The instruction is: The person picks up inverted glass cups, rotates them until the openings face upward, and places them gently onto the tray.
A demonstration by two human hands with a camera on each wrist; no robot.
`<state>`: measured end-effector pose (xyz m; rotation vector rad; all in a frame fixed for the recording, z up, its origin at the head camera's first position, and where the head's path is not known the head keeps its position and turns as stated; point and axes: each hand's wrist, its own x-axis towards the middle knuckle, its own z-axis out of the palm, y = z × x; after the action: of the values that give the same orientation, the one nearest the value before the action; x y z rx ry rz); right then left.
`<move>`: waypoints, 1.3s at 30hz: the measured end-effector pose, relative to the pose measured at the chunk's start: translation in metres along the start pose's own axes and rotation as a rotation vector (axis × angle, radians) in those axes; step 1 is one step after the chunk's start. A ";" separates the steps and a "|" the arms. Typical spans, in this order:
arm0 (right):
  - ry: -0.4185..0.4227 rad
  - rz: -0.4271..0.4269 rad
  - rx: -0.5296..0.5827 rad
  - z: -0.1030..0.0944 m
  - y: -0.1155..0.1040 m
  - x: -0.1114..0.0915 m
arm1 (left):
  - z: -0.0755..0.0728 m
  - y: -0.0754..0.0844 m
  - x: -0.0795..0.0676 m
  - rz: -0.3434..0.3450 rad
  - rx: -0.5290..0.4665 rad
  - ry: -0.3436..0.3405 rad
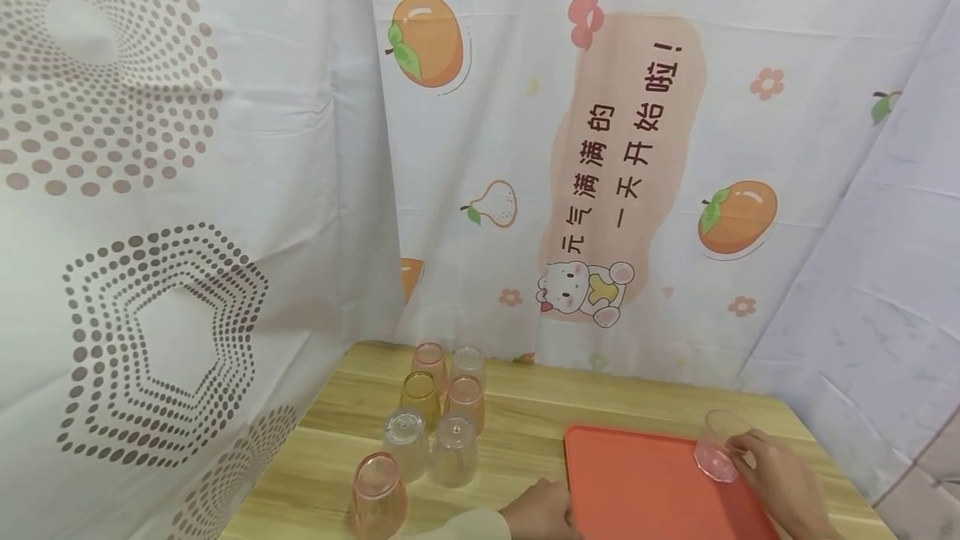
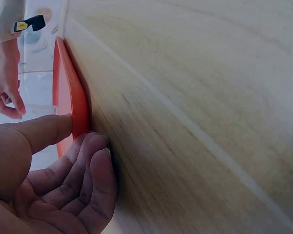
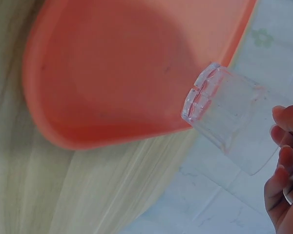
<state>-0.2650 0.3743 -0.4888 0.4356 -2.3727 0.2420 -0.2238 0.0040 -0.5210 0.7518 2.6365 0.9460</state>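
Currently the right hand pinches a cup over the right side of the tray; the left hand grips its left edge. 7 cups stand near the left edge of the desk.

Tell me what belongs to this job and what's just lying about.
Likely part of the job:
clear cup in the right hand
red tray gripped by the left hand
perhaps the seven untouched cups

Apparently just surroundings:
wooden table
printed cloth
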 end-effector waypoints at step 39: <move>0.098 -0.093 0.050 -0.006 -0.033 0.001 | 0.000 -0.002 0.000 0.019 0.001 0.006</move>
<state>-0.2495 0.3453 -0.4821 0.5443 -2.2484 0.2740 -0.2248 0.0027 -0.5222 0.7775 2.6397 0.9529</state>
